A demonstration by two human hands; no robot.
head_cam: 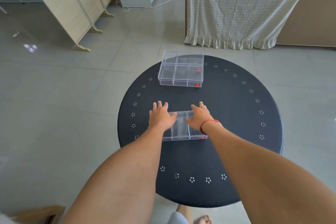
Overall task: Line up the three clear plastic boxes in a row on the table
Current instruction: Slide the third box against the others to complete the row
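Observation:
Three clear plastic boxes with inner dividers stand on a round black table (236,114). The nearest box (181,129) lies mid-table. My left hand (161,117) rests on its left part and my right hand (200,117) on its right part, fingers spread over the top; I cannot tell whether they grip it. The middle box (181,78) and the far box (182,57) sit touching each other at the table's far edge, each with a small red label on the right.
White flower marks ring the tabletop. Beyond the table are a tiled floor, a folding bamboo screen (72,5) at left, a draped cloth (236,5) at right and a white cable (163,2) on the floor. A foot (202,220) shows below the table.

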